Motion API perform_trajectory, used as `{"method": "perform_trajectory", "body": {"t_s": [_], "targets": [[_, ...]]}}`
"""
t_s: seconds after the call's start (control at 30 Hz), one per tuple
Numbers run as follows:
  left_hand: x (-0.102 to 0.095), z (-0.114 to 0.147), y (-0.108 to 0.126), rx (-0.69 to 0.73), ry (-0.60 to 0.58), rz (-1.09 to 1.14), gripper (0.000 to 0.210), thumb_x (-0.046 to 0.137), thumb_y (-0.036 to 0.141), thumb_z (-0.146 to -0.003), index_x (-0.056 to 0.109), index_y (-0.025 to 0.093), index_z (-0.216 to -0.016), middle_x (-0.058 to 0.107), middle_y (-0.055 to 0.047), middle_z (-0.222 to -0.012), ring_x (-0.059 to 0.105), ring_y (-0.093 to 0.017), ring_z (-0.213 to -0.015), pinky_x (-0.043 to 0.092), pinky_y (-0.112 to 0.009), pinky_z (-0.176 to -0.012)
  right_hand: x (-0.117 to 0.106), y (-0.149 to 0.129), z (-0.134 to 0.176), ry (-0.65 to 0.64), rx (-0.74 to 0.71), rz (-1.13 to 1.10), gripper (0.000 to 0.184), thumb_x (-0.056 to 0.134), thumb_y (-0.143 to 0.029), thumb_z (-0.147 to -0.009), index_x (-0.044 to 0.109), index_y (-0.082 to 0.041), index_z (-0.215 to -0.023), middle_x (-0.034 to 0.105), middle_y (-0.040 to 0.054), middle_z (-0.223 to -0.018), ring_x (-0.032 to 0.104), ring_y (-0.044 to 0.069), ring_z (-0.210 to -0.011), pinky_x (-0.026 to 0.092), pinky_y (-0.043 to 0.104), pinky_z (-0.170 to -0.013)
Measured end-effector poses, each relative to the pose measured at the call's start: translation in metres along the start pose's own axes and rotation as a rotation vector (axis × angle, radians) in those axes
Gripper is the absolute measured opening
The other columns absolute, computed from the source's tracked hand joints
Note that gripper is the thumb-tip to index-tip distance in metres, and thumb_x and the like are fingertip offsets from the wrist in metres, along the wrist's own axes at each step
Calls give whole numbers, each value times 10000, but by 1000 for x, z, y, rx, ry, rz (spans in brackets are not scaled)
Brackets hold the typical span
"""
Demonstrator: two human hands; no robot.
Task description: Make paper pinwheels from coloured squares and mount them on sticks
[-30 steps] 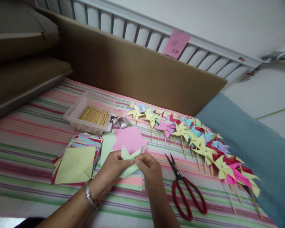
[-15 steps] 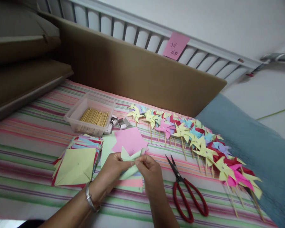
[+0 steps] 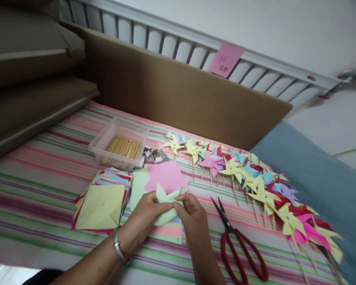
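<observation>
Between my two hands is a pale green paper pinwheel [image 3: 166, 217], its blades partly folded in to the middle. My left hand [image 3: 145, 213], with a silver bangle at the wrist, pinches the pinwheel from the left, thumb near its centre. From the right my right hand [image 3: 192, 211] grips the same paper with thumb and fingers by the centre, where a small shiny spot shows. Under and behind it lie a pink paper sheet [image 3: 163, 176] and green sheets [image 3: 138, 188]. A stack of cut paper squares [image 3: 101, 206], yellow on top, lies left of my hands.
Red-handled scissors [image 3: 234, 233] lie open at the right. A clear plastic box [image 3: 99, 146] holds wooden sticks [image 3: 124, 147], beside small open boxes [image 3: 158, 155]. Several finished pinwheels [image 3: 233, 168] stretch along the right. A cardboard panel [image 3: 172, 91] stands behind, cardboard pieces [image 3: 38, 107] at left.
The whole view has shifted slightly, so things sit a little further right. Both hands keep their hold on the green pinwheel, with a shiny spot now showing at its centre.
</observation>
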State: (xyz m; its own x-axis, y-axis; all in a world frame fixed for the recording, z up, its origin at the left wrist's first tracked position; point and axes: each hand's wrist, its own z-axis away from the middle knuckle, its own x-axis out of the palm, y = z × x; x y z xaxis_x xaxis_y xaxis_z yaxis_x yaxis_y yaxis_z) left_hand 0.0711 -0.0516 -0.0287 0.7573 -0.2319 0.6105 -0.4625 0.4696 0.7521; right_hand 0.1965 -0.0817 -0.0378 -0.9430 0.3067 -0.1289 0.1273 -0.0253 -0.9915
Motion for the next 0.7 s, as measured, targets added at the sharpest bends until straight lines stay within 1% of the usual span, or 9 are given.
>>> {"method": "perform_trajectory", "body": {"t_s": [0.1, 0.2, 0.37, 0.43, 0.5, 0.57, 0.6, 0.63, 0.7], "targets": [[1, 1, -1, 19, -8, 40, 293, 768, 202, -586, 711, 107, -857, 712, -75, -784, 624, -202, -743, 451, -307, -742, -2, 3, 1, -45, -16, -36, 125, 649, -247, -704, 571, -188, -782, 623, 10, -736, 558, 163, -704, 433, 257, -645], [-1, 0, -1, 44, 23, 19, 319, 774, 209, -572, 713, 98, -865, 713, -80, -776, 626, -212, -748, 453, -306, -729, -3, 4, 3, -63, -43, -59, 140, 645, -260, -728, 583, -192, -833, 631, 22, -782, 579, 174, -750, 451, 269, -681], [-2, 0, 5, 82, 69, -110, 234, 749, 231, -585, 716, 103, -779, 702, -54, -713, 603, -172, -637, 442, -264, -624, -13, -5, 9, -87, -74, -72, 202, 671, -272, -724, 629, -198, -907, 672, 58, -868, 621, 218, -873, 487, 302, -752], [-3, 1, 13, 91, 103, -141, 186, 736, 231, -590, 707, 106, -725, 688, -41, -657, 584, -154, -578, 427, -248, -572, -21, -12, 7, -59, -83, -51, 214, 674, -287, -725, 646, -193, -915, 685, 74, -920, 619, 234, -931, 486, 318, -797], [-6, 5, 24, 93, 116, -118, 149, 737, 222, -582, 686, 114, -671, 658, -18, -591, 561, -136, -529, 405, -233, -527, -26, -23, -2, 51, -98, -6, 218, 678, -313, -720, 660, -179, -891, 692, 77, -923, 622, 238, -929, 479, 330, -821], [-9, 11, 38, 89, 57, -35, 142, 747, 216, -576, 666, 128, -653, 622, 8, -551, 536, -118, -496, 377, -218, -495, -23, -38, -17, 153, -117, 50, 235, 685, -340, -704, 666, -167, -861, 697, 73, -895, 631, 243, -898, 481, 343, -812], [-11, 15, 44, 87, -2, 14, 142, 753, 207, -571, 658, 133, -646, 604, 18, -541, 523, -108, -490, 367, -212, -491, -17, -47, -27, 166, -136, 89, 238, 687, -350, -697, 668, -165, -845, 699, 68, -871, 637, 243, -873, 487, 346, -794], [-13, 18, 50, 91, -74, 58, 139, 756, 196, -570, 653, 134, -639, 593, 24, -543, 511, -100, -493, 361, -208, -495, -8, -57, -38, 134, -170, 143, 232, 681, -355, -701, 670, -166, -835, 700, 64, -859, 641, 240, -857, 490, 347, -783], [-17, 25, 59, 108, -222, 102, 129, 762, 163, -560, 649, 129, -611, 581, 23, -562, 494, -89, -518, 361, -207, -524, 20, -76, -62, 2, -301, 294, 187, 632, -349, -750, 677, -184, -824, 700, 50, -844, 643, 218, -836, 487, 335, -783]]}}
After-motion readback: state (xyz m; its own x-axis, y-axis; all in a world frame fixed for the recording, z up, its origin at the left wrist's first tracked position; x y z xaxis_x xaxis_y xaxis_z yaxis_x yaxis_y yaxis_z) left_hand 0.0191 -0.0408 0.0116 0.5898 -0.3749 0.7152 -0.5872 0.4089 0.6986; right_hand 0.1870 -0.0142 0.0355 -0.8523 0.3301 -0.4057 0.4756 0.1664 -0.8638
